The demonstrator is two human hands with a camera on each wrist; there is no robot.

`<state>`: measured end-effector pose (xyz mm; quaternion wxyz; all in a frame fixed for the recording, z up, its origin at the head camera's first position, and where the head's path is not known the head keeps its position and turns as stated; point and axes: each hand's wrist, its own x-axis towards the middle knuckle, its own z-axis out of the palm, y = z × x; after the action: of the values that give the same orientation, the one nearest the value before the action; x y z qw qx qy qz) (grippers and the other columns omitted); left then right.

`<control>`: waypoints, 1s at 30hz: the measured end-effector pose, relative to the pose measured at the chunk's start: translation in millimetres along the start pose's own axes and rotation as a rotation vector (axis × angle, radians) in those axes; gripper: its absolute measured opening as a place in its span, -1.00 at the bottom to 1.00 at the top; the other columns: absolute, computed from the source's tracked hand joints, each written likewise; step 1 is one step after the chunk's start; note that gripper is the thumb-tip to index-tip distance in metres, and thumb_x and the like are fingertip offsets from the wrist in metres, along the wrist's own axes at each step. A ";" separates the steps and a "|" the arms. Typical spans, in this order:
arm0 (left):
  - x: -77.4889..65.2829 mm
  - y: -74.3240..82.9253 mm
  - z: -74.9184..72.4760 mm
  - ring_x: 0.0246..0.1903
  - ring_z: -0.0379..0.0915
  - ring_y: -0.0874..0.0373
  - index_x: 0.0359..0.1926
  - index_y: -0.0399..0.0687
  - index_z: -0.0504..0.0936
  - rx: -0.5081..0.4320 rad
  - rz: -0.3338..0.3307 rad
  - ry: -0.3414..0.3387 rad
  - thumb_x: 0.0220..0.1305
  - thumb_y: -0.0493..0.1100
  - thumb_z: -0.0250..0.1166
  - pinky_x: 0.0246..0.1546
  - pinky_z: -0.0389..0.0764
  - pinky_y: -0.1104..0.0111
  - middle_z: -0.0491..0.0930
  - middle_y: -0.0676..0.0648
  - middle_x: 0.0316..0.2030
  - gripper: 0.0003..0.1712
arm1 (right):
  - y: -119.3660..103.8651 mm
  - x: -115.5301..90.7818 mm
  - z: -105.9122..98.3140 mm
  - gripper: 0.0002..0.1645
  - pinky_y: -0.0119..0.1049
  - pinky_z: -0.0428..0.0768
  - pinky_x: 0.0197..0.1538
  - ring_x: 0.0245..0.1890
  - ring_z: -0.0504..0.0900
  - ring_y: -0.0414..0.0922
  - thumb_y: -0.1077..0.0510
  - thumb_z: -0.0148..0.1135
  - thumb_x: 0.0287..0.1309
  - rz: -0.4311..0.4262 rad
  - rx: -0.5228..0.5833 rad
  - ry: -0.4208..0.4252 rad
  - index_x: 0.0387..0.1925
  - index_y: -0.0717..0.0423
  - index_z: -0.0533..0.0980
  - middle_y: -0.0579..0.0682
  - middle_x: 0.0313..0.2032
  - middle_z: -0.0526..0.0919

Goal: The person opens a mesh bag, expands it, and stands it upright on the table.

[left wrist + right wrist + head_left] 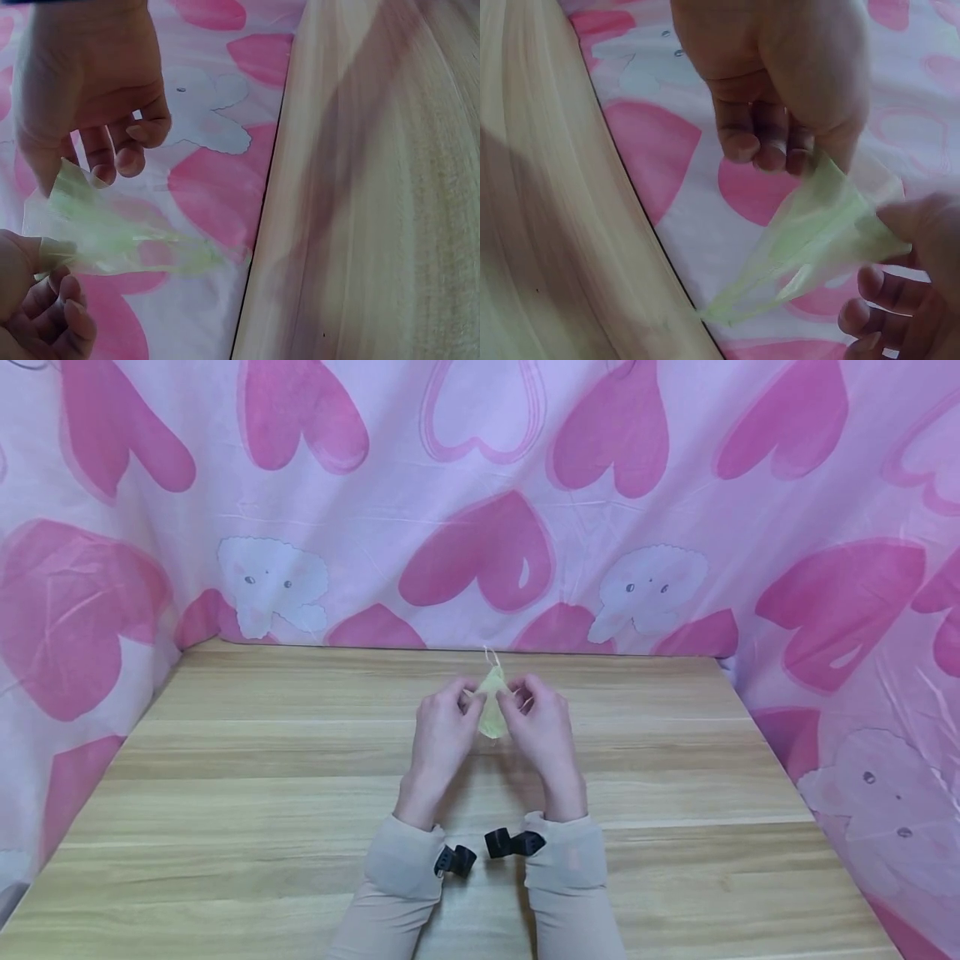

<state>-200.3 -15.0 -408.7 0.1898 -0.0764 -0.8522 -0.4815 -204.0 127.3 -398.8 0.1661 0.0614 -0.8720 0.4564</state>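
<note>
A small, pale green, see-through pouch (492, 717) is held up above the table, with a thin whitish string loop (491, 657) at its top end. My left hand (441, 733) pinches its left side between thumb and forefinger. On the opposite side, my right hand (542, 731) pinches it the same way. In the left wrist view the thin green material (124, 232) is stretched between both hands and narrows toward one end. The right wrist view shows the pouch (810, 232) looking flat, with the other fingers of both hands loosely bent beside it. Any contents cannot be made out.
A wood-grain table (262, 810) spreads below the hands. Pink curtain fabric (375, 527) with hearts and white cartoon animals hangs along its back and sides. Each sleeve cuff carries a small black camera, one on the left (456, 860) and one on the right (513, 843).
</note>
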 end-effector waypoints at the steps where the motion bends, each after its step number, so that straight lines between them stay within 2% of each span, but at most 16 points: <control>1: 0.1 0.1 0.1 -0.67 0.40 0.23 -0.18 -0.18 0.69 0.009 0.014 -0.004 0.29 -0.26 0.29 -0.64 0.45 0.36 0.57 0.02 -0.61 -0.88 | 0.3 0.2 0.1 -0.91 -0.26 0.43 -0.48 -0.56 0.45 -0.11 0.19 0.31 0.17 -0.005 -0.009 -0.002 -0.35 0.15 0.58 -0.03 -0.56 0.49; 5: -0.3 0.8 -0.1 -0.61 0.49 0.21 -0.20 -0.20 0.71 0.040 0.058 -0.013 0.36 -0.27 0.19 -0.60 0.52 0.37 0.64 -0.05 -0.53 -0.83 | 1.9 0.8 0.2 -0.90 -0.26 0.41 -0.50 -0.57 0.42 -0.11 0.25 0.29 0.17 -0.012 -0.036 0.024 -0.44 0.15 0.56 -0.04 -0.60 0.48; 9: -0.9 0.8 -0.4 -0.56 0.56 0.10 -0.23 -0.19 0.72 0.117 0.100 0.022 0.37 -0.26 0.19 -0.54 0.57 0.26 0.68 -0.11 -0.48 -0.83 | 3.6 0.9 0.0 -0.93 -0.25 0.42 -0.49 -0.57 0.44 -0.11 0.32 0.27 0.08 -0.002 -0.041 0.067 -0.48 0.18 0.55 -0.02 -0.61 0.49; 13: -1.3 -0.6 0.5 -0.50 0.61 0.05 -0.23 -0.17 0.73 0.181 0.129 0.059 0.36 -0.24 0.25 -0.51 0.59 0.19 0.70 -0.10 -0.43 -0.86 | 3.4 0.4 -0.2 -0.92 -0.25 0.43 -0.49 -0.57 0.46 -0.11 0.34 0.28 0.01 0.001 -0.051 0.060 -0.39 0.21 0.55 -0.01 -0.56 0.51; 17: -1.4 -1.8 1.0 -0.54 0.58 0.09 -0.30 -0.15 0.73 0.205 0.159 0.074 0.30 -0.25 0.31 -0.53 0.57 0.23 0.68 -0.05 -0.48 -0.91 | 2.3 0.3 0.5 -0.79 -0.24 0.48 -0.45 -0.54 0.49 -0.11 0.27 0.34 0.05 -0.049 -0.050 0.011 -0.24 0.19 0.54 0.01 -0.48 0.51; 21: -1.0 -1.8 1.2 -0.60 0.52 0.16 -0.29 -0.14 0.73 0.182 0.162 0.056 0.27 -0.24 0.34 -0.57 0.53 0.28 0.63 -0.01 -0.55 -0.93 | 1.4 0.2 1.8 -0.86 -0.25 0.50 -0.46 -0.55 0.49 -0.12 0.22 0.32 0.17 -0.084 -0.027 0.019 -0.27 0.19 0.55 0.01 -0.50 0.55; 22: -0.9 -1.4 1.1 -0.62 0.50 0.17 -0.25 -0.14 0.73 0.160 0.139 0.032 0.28 -0.21 0.33 -0.59 0.52 0.29 0.62 0.01 -0.57 -0.90 | 1.5 0.2 2.1 -0.89 -0.26 0.50 -0.50 -0.58 0.50 -0.13 0.22 0.30 0.19 -0.079 -0.018 0.032 -0.30 0.19 0.55 0.01 -0.51 0.56; 24: -1.4 -0.3 0.7 -0.65 0.46 0.21 -0.13 -0.13 0.71 0.098 0.052 -0.049 0.30 -0.10 0.30 -0.62 0.49 0.31 0.59 0.05 -0.61 -0.78 | 1.8 0.1 2.5 -0.92 -0.29 0.48 -0.58 -0.64 0.49 -0.16 0.24 0.25 0.23 -0.060 0.012 0.068 -0.34 0.20 0.54 0.01 -0.53 0.58; 27: -2.7 2.7 -0.3 -0.65 0.46 0.20 0.16 -0.10 0.56 -0.007 -0.109 -0.230 0.34 0.03 0.24 -0.61 0.47 0.31 0.59 0.05 -0.61 -0.54 | 1.5 0.4 1.9 -0.93 -0.33 0.48 -0.68 -0.72 0.51 -0.17 0.28 0.20 0.24 -0.025 0.082 0.127 -0.36 0.22 0.52 0.03 -0.54 0.60; 30: -4.1 4.7 1.2 -0.56 0.57 0.08 0.36 -0.09 0.36 -0.109 -0.196 -0.364 0.42 -0.02 0.13 -0.57 0.51 0.28 0.64 -0.05 -0.53 -0.44 | 1.4 0.9 0.9 -0.94 -0.33 0.52 -0.69 -0.72 0.57 -0.06 0.31 0.17 0.22 0.004 0.179 0.153 -0.37 0.24 0.50 0.09 -0.52 0.61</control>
<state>-195.3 -11.2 -407.2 -0.0195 -0.0889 -0.8486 -0.5212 -205.4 127.4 -399.9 0.2252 0.0392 -0.8125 0.5362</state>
